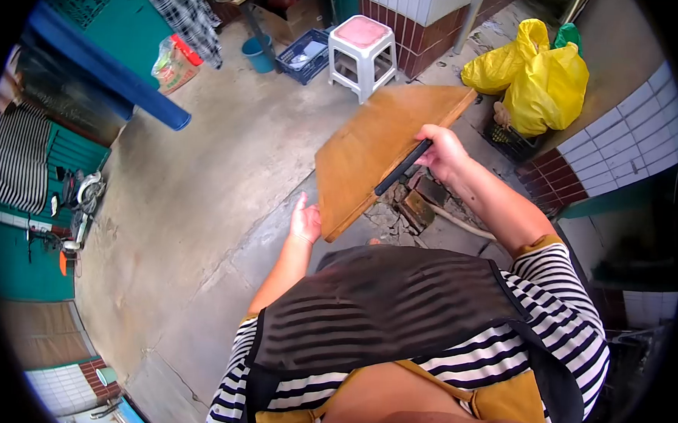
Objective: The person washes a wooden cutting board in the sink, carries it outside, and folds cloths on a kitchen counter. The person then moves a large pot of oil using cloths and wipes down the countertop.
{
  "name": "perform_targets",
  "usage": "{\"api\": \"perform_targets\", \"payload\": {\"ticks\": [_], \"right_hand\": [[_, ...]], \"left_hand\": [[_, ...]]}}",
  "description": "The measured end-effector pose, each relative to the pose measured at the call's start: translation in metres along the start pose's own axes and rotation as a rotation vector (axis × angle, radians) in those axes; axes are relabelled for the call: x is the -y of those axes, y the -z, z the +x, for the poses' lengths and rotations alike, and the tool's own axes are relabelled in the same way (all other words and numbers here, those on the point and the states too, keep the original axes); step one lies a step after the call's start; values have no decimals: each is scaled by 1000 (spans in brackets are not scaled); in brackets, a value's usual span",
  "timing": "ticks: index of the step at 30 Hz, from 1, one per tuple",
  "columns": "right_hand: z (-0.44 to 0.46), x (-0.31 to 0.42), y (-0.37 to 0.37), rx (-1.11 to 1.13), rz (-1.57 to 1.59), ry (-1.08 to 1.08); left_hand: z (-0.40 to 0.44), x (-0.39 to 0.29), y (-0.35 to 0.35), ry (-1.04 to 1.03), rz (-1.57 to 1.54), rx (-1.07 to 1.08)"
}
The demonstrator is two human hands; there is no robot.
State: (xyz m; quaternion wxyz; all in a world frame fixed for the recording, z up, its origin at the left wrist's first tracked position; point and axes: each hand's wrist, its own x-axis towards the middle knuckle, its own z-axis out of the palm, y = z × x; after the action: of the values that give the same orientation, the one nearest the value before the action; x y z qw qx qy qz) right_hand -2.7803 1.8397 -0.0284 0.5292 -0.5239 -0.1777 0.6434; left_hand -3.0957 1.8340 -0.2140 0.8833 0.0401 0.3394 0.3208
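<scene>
A thick wooden board (384, 142), like a cutting board, is held tilted in front of my body. My right hand (442, 152) grips its right near edge, at the end of a black bar (403, 169) lying along that edge. Whether the bar is a handle fixed to the board or a separate piece, I cannot tell. At the lower left corner, my left hand (306, 221) supports the board, one digit pointing up and the other fingers partly hidden by the wood.
Ahead stands a white stool (363, 57) with a pink seat, beside a blue crate (303, 56) and a bucket (259, 54). Yellow bags (547, 84) are at the right wall. Broken bricks (416, 210) and a pale hose (463, 223) lie below the board. A blue pole (107, 65) juts in from the left.
</scene>
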Motion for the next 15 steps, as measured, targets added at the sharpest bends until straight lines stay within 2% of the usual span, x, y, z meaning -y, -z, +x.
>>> {"api": "perform_targets", "payload": {"ticks": [1, 3, 5, 6, 8, 13, 15], "right_hand": [[-4, 22, -3, 15, 12, 10], [-2, 49, -2, -3, 62, 68], [0, 73, 5, -4, 12, 93], [7, 79, 10, -63, -6, 112], [22, 86, 18, -89, 66, 127], [64, 99, 12, -200, 175, 194], [92, 96, 20, -173, 231, 202]], "left_hand": [[8, -13, -18, -26, -79, 87], [31, -35, -44, -25, -48, 84], [63, -56, -58, -33, -107, 201], [74, -60, -67, -22, -111, 200], [97, -70, -84, -152, -55, 143], [156, -133, -103, -45, -37, 168], [181, -168, -114, -8, -36, 191]]}}
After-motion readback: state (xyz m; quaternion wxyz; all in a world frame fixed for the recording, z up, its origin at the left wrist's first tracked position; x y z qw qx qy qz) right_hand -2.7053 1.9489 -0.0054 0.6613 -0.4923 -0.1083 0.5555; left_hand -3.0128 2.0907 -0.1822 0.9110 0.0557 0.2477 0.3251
